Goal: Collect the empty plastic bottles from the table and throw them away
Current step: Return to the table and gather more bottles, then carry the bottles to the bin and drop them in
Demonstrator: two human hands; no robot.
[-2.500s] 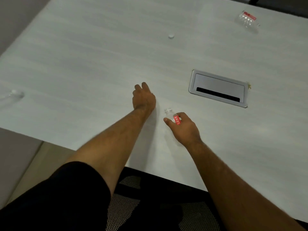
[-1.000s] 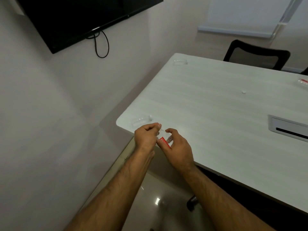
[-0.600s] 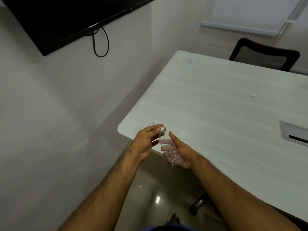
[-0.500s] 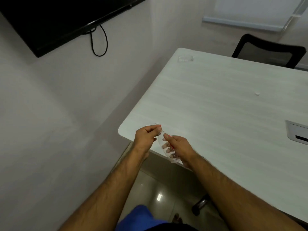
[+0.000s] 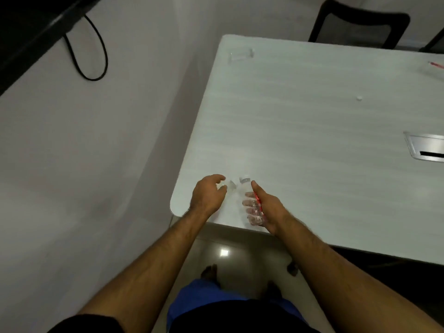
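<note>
My right hand (image 5: 269,210) grips a clear empty plastic bottle (image 5: 251,204) with a red label, cap pointing away, just above the white table's (image 5: 300,131) near left corner. My left hand (image 5: 207,197) is curled over a second clear bottle (image 5: 231,185) lying on that corner. Only a small end of this bottle shows past the fingers, so a firm grip cannot be confirmed. A third clear bottle (image 5: 240,55) lies at the far left corner. A fourth one with a red label (image 5: 436,66) is at the right edge of the view.
A loose white cap (image 5: 359,98) sits mid-table. A metal cable box (image 5: 425,146) is set into the top at the right. A black chair (image 5: 360,22) stands behind the table. A wall screen (image 5: 24,32) with a hanging cable is at the left.
My left hand has left the held bottle's cap and dropped onto the bottle lying at the table corner. My right hand still holds its bottle. The view has tilted downward.
</note>
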